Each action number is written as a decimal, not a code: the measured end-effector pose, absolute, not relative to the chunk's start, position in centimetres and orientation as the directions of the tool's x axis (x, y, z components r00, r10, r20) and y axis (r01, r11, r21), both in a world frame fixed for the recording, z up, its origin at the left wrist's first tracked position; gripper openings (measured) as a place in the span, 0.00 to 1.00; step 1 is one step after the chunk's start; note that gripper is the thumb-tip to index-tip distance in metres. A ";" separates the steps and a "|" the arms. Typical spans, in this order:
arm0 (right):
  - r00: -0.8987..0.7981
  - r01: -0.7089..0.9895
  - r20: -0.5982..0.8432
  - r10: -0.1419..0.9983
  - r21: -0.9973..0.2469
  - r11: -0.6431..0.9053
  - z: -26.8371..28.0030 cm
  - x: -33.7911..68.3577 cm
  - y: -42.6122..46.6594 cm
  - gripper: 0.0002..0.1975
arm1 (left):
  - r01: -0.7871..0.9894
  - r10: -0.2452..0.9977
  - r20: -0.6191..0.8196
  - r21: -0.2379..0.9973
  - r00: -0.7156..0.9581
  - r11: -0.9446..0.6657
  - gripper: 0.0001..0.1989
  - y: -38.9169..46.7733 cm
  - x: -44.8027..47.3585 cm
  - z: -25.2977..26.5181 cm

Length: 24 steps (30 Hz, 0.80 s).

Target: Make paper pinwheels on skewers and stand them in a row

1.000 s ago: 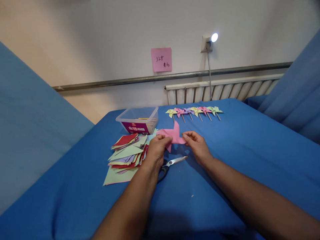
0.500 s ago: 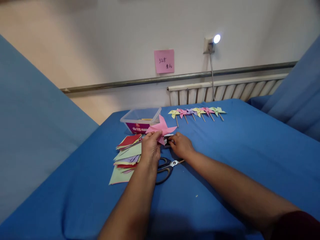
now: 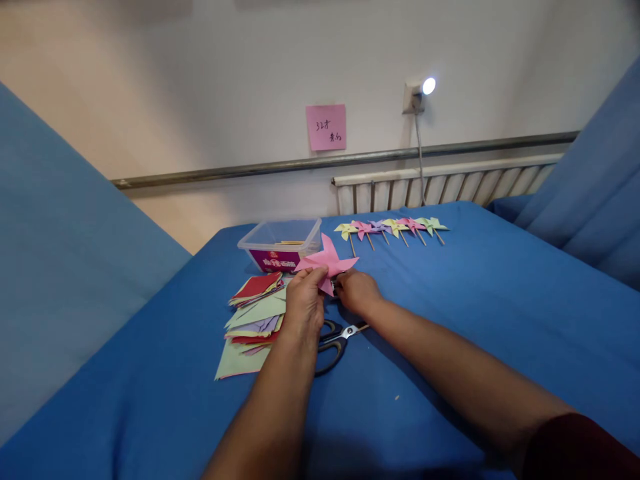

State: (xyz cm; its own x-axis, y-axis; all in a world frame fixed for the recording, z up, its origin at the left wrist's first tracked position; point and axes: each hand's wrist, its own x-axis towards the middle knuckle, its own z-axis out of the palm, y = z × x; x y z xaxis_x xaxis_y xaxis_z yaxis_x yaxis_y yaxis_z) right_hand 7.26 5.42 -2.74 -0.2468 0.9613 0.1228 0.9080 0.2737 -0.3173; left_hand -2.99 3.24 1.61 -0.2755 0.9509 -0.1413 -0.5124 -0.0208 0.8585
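My left hand point(image 3: 306, 299) pinches a pink paper pinwheel point(image 3: 327, 259) near its centre, blades spread and facing up. Close beside it, to the right, is my right hand point(image 3: 359, 292), its fingers curled over a small dark item under the pinwheel's edge; what they grip is hidden. Scissors point(image 3: 334, 340) with dark handles lie below my hands, and a thin stick point(image 3: 363, 327) shows at their blades. Left of my left wrist is a stack of coloured paper point(image 3: 255, 323) in red, green, purple and yellow.
A clear plastic box point(image 3: 280, 241) with a purple label holds thin sticks, behind the paper. Several finished pinwheels point(image 3: 395, 227) on sticks lie in a row at the back right. Behind the blue-covered table point(image 3: 475, 320) are a wall, a metal rail point(image 3: 250, 170) and a radiator point(image 3: 450, 180).
My right hand has moved slightly left and closer to the pinwheel, now covering most of the small dark box it was reaching into. The left hand still holds the pinwheel; the view has tilted slightly.
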 end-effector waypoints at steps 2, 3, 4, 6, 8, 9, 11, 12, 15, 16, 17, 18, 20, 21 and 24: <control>-0.246 0.897 0.119 0.962 -0.347 0.273 -2.8 7.3 5.5 0.13 | -0.510 0.951 -0.144 0.860 -0.274 -0.017 0.12 3.2 -3.0 1.6; -0.249 0.891 0.116 0.961 -0.361 0.275 -2.9 7.3 5.6 0.13 | -0.508 0.951 -0.145 0.861 -0.274 -0.015 0.12 3.3 -3.0 1.6; -0.257 0.885 0.114 0.960 -0.371 0.281 -2.9 7.3 5.7 0.13 | -0.506 0.951 -0.144 0.863 -0.273 -0.015 0.12 3.3 -3.0 1.6; -0.269 0.881 0.114 0.956 -0.372 0.292 -2.9 7.3 5.7 0.12 | -0.501 0.953 -0.139 0.865 -0.271 -0.016 0.12 3.3 -3.0 1.5; -0.263 0.889 0.120 0.957 -0.356 0.289 -3.0 7.2 5.6 0.13 | -0.497 0.952 -0.139 0.867 -0.271 -0.015 0.12 3.3 -3.1 1.4; -0.257 0.893 0.125 0.958 -0.349 0.285 -3.0 7.2 5.6 0.13 | -0.496 0.952 -0.140 0.868 -0.273 -0.015 0.12 3.3 -3.1 1.4; -0.245 0.896 0.141 0.959 -0.346 0.280 -3.1 7.2 5.5 0.13 | -0.496 0.950 -0.142 0.868 -0.279 -0.016 0.12 3.4 -3.1 1.4; -0.242 0.894 0.150 0.959 -0.349 0.280 -3.1 7.2 5.4 0.13 | -0.497 0.950 -0.142 0.867 -0.280 -0.017 0.12 3.4 -3.1 1.4; -0.228 0.883 0.179 0.957 -0.376 0.281 -3.4 7.3 5.4 0.13 | -0.505 0.951 -0.137 0.863 -0.277 -0.023 0.12 3.3 -3.1 1.5; -0.220 0.879 0.181 0.958 -0.389 0.276 -3.5 7.4 5.4 0.12 | -0.508 0.951 -0.134 0.861 -0.278 -0.028 0.13 3.3 -3.1 1.6; -0.213 0.875 0.179 0.961 -0.403 0.269 -3.5 7.5 5.5 0.12 | -0.510 0.951 -0.129 0.860 -0.281 -0.034 0.13 3.3 -3.1 1.6; -0.208 0.870 0.174 0.963 -0.417 0.263 -3.6 7.6 5.5 0.12 | -0.509 0.950 -0.125 0.860 -0.285 -0.039 0.13 3.3 -3.1 1.6; -0.205 0.861 0.160 0.966 -0.441 0.255 -3.7 7.8 5.7 0.11 | -0.502 0.949 -0.124 0.864 -0.291 -0.041 0.13 3.4 -3.2 1.6; -0.206 0.855 0.157 0.966 -0.451 0.256 -3.8 7.9 5.7 0.11 | -0.498 0.948 -0.125 0.866 -0.292 -0.039 0.13 3.5 -3.2 1.5; -0.216 0.840 0.151 0.965 -0.475 0.262 -3.8 8.1 5.8 0.11 | -0.497 0.949 -0.127 0.867 -0.288 -0.035 0.13 3.6 -3.3 1.4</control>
